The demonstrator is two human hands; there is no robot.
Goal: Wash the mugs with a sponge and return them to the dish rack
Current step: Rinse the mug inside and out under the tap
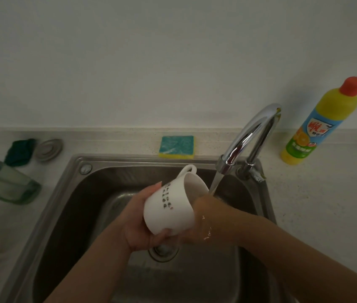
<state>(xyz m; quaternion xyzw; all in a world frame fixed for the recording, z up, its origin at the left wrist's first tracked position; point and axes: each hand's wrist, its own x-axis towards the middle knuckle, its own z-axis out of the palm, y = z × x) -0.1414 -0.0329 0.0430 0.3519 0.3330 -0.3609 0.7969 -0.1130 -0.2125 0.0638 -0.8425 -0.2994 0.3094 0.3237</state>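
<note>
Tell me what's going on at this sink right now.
A person is rinsing a white mug under the running faucet, over the steel sink. The left hand grips the mug's base, tilting its mouth toward the water; the wet right hand reaches into it, fingers hidden. The sponge lies on the counter behind the sink, and a detergent bottle stands right of the faucet.
</note>
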